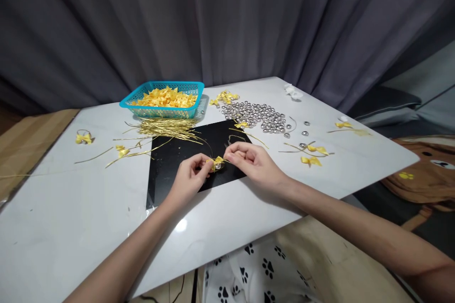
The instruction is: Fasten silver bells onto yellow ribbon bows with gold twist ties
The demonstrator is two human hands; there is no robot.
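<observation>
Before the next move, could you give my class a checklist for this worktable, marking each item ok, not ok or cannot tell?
1. Small yellow ribbon bow held in the left hand: ok.
2. Right hand close to that bow, thumb and fingers together: ok. Whether they pinch a strand: cannot tell.
3. Flat black rectangular sheet beneath both hands: ok.
4. Turquoise plastic basket stocked with yellow ribbon pieces: ok.
5. Thin gold strands kept off the sheet: not ok; several ends overlap it.
6. Shiny silver oval beads all in one pile: not ok; a few lie apart, to its right.
</observation>
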